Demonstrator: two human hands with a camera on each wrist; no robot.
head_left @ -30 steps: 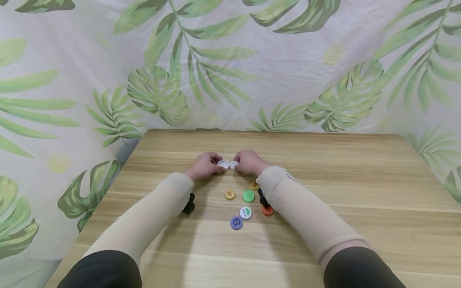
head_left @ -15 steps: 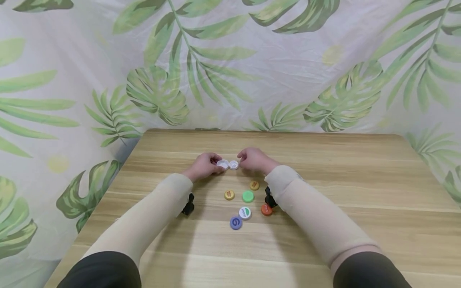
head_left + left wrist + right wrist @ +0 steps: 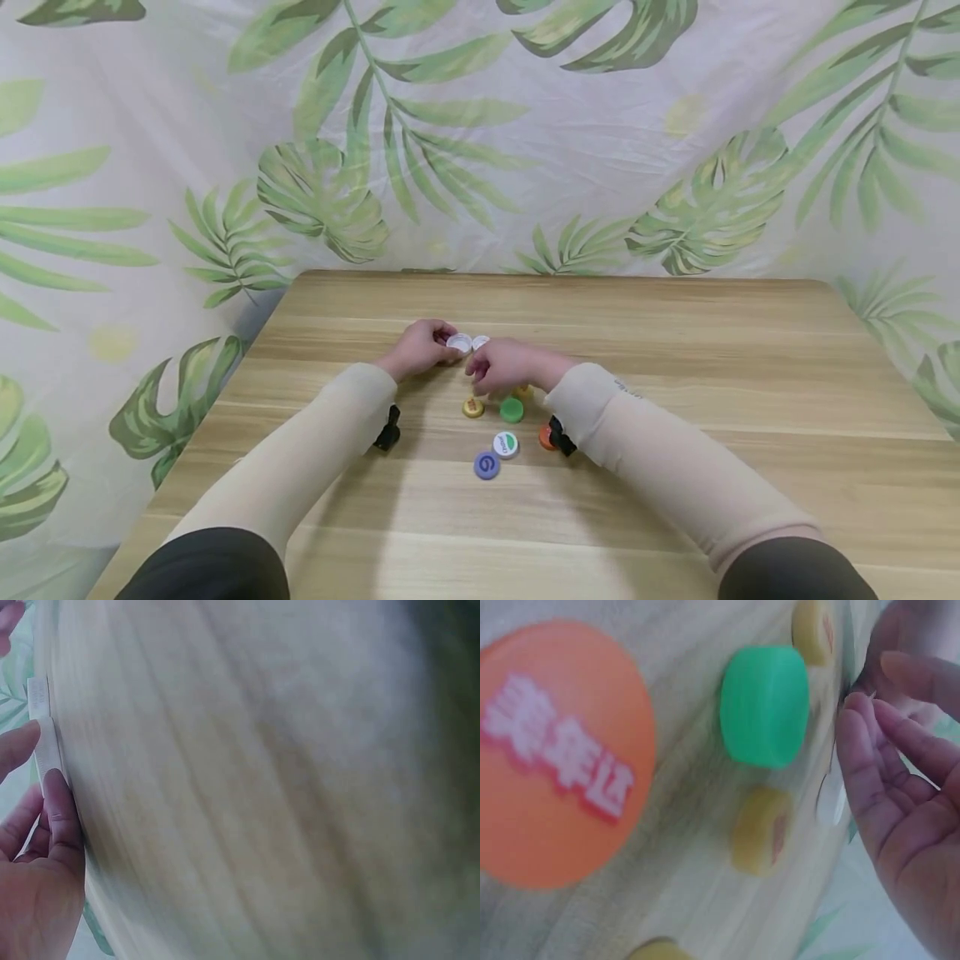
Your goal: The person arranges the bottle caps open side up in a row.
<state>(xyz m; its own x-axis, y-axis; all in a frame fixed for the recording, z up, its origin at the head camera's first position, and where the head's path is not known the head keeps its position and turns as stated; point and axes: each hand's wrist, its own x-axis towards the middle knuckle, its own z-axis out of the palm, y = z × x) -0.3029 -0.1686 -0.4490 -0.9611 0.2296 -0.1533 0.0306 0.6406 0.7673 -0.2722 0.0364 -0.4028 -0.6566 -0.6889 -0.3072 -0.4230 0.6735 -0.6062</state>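
Observation:
My left hand (image 3: 422,345) pinches a larger white bottle cap (image 3: 460,343), its hollow side up; thumb and fingers close on the cap (image 3: 48,750) in the left wrist view. Touching or nearly touching its right side lies a smaller white bottle cap (image 3: 481,342), partly behind my right hand (image 3: 506,367). That hand hovers just above a yellow bottle cap (image 3: 472,407), fingers loosely bent and holding nothing that shows. A second yellow cap (image 3: 524,392) is partly covered by the right hand. Beside them sits a green bottle cap (image 3: 512,410).
Nearer to me lie a white cap with green print (image 3: 506,444) and a purple cap (image 3: 487,465), touching or almost so. An orange cap (image 3: 548,437) is partly hidden by the right wrist camera (image 3: 561,437). A leaf-patterned cloth (image 3: 480,167) hangs behind the wooden table (image 3: 712,350).
My right hand has let go of the smaller white cap, drawn off to the right, then come back left and nearer to the yellow cap. My left hand has stayed on the larger white cap.

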